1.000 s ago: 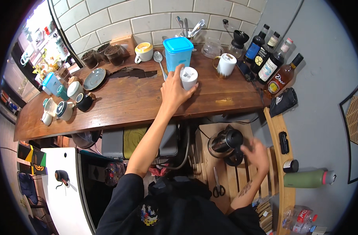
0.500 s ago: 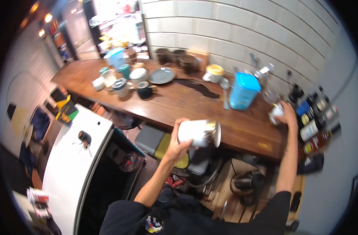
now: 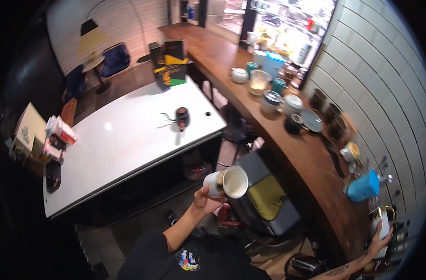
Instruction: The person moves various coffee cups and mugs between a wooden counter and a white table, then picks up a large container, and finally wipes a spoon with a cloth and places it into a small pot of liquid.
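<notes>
My left hand (image 3: pixel 206 200) grips a white cup (image 3: pixel 235 182) in front of my body. The cup is tilted, so its wide mouth and pale inside face up toward me; a dark and gold mark shows on its side. Far to the right, over the end of the wooden counter (image 3: pixel 311 172), my right hand (image 3: pixel 378 241) is closed around a white mug (image 3: pixel 384 225) with gold on its rim and handle. Close to that mug are bottles and a blue plastic container (image 3: pixel 364 185).
A white table (image 3: pixel 129 135) on the left carries a dark gooseneck kettle (image 3: pixel 182 117), a menu stand (image 3: pixel 170 65) and boxes (image 3: pixel 61 129). Cups, jars and a grey plate (image 3: pixel 311 120) line the counter. Grey and olive cushions (image 3: pixel 266 197) lie below, beside a glass pot (image 3: pixel 304 267).
My view has swung left, bringing the white table into sight. The left-hand cup has turned its mouth toward me. My right hand still holds the mug at the counter's right end.
</notes>
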`<state>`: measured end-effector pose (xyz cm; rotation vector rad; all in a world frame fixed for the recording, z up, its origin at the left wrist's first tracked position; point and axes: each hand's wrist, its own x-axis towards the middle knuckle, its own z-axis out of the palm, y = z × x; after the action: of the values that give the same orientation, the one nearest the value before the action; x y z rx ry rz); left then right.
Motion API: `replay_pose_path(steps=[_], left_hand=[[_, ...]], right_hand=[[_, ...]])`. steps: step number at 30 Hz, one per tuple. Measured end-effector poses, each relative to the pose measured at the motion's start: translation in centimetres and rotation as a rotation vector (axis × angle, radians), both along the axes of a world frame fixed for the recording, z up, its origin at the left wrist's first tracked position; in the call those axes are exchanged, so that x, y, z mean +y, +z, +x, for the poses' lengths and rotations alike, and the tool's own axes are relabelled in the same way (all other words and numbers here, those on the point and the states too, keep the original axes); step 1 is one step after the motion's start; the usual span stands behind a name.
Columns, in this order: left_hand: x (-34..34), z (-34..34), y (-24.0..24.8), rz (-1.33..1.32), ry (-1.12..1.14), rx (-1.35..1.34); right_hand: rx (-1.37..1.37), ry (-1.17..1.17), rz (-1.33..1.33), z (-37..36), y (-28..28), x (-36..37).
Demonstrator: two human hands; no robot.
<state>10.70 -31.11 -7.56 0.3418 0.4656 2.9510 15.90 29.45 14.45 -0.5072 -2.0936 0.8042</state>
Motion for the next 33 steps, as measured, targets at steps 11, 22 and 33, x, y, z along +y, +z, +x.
replay_pose_path(steps=[11,22,33], left_hand=[[-27.7,6.6,2.0,-0.241,0.365,-0.047],[-42.7,15.2,0.1,-0.853,0.757,-0.297],[-50.1,12.1,-3.5,-0.561,1.06,-0.375]], right_hand=[[-0.431,1.027,-1.866,-8.5,-20.9,-55.3],[-1.039,1.959,-1.618,-11.9,-23.2,-87.1],[-0.857,2.066,-0.616,-17.9,-25.5,-102.8]])
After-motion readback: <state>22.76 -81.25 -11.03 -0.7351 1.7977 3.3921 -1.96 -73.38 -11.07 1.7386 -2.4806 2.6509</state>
